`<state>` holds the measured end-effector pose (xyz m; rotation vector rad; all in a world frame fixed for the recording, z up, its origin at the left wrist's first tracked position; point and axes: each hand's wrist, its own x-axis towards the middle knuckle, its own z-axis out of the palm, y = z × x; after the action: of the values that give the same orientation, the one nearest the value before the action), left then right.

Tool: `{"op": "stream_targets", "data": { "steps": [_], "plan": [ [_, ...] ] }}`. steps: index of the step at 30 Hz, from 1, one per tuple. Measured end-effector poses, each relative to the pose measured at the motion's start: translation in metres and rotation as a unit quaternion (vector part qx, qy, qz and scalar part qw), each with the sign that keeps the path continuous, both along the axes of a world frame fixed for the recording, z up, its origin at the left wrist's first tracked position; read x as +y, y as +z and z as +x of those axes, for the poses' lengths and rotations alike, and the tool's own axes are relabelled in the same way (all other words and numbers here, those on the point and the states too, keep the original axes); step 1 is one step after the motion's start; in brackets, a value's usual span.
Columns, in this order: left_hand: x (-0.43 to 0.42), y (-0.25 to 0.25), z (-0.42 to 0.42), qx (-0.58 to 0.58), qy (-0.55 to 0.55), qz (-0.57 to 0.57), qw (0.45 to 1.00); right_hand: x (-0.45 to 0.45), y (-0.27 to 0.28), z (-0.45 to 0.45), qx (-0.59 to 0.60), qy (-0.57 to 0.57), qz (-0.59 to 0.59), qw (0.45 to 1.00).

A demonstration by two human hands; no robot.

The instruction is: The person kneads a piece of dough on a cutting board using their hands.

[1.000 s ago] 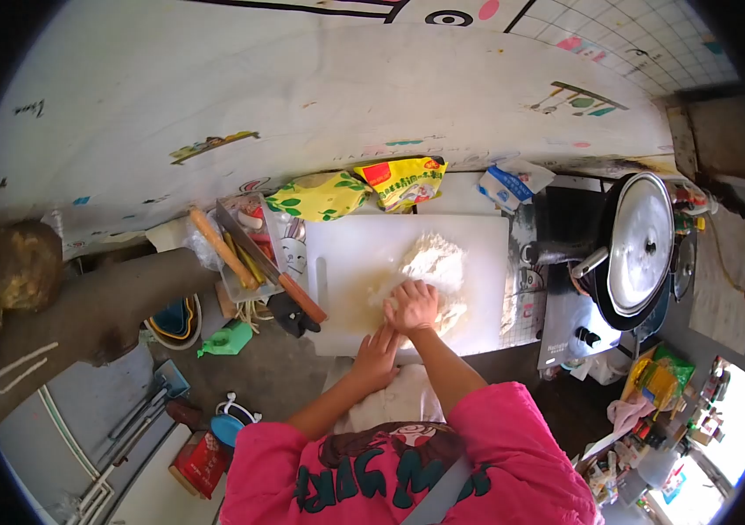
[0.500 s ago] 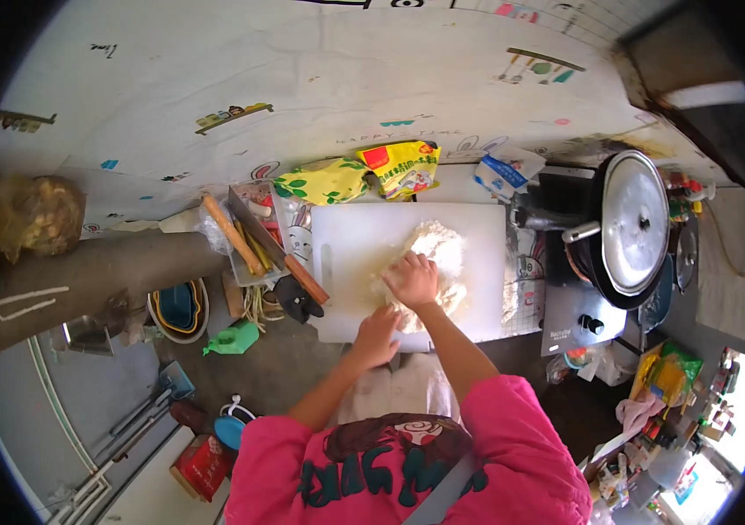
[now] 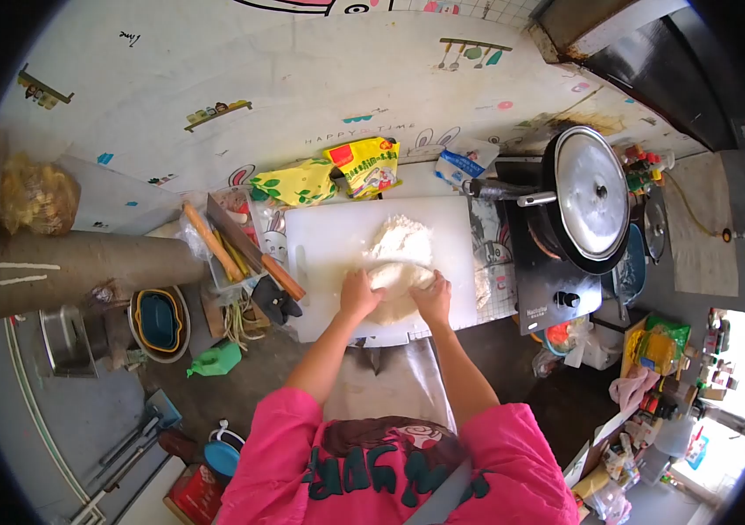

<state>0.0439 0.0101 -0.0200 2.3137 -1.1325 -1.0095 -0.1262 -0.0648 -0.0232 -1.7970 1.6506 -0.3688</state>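
Left hand (image 3: 360, 296): now at the dough's left side, fingers apparently closed on its edge. Dough (image 3: 397, 280): mid-board, between both hands, a floury heap (image 3: 401, 238) against its far side. Right hand (image 3: 431, 300): moved off the top to the right side, fingers likewise closed; the dough is now held from both sides, not pressed. Surroundings: knife (image 3: 283, 276) handle intrudes over the cutting board's (image 3: 324, 229) left edge; lidded pan (image 3: 593, 192) at right, clear of the work.

Left hand (image 3: 358, 296) and right hand (image 3: 432, 299) grip opposite sides of dough (image 3: 397, 279) on a white board (image 3: 329, 223).
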Motion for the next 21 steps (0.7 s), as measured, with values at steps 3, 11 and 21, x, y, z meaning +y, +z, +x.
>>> {"op": "stream_targets", "data": {
  "steps": [3,11,21],
  "plan": [
    [0.008,0.002,-0.007,-0.062,0.002,-0.034,0.998,-0.007,0.009,0.008,0.002,0.006,0.060,0.998],
    [0.018,0.027,-0.018,0.221,0.149,-0.090,0.960,-0.004,0.044,0.005,-0.102,0.011,0.092,0.990],
    [0.038,0.005,-0.030,0.095,0.104,-0.145,0.979,-0.018,0.047,0.047,0.080,0.256,-0.042,0.962]
  ]
}}
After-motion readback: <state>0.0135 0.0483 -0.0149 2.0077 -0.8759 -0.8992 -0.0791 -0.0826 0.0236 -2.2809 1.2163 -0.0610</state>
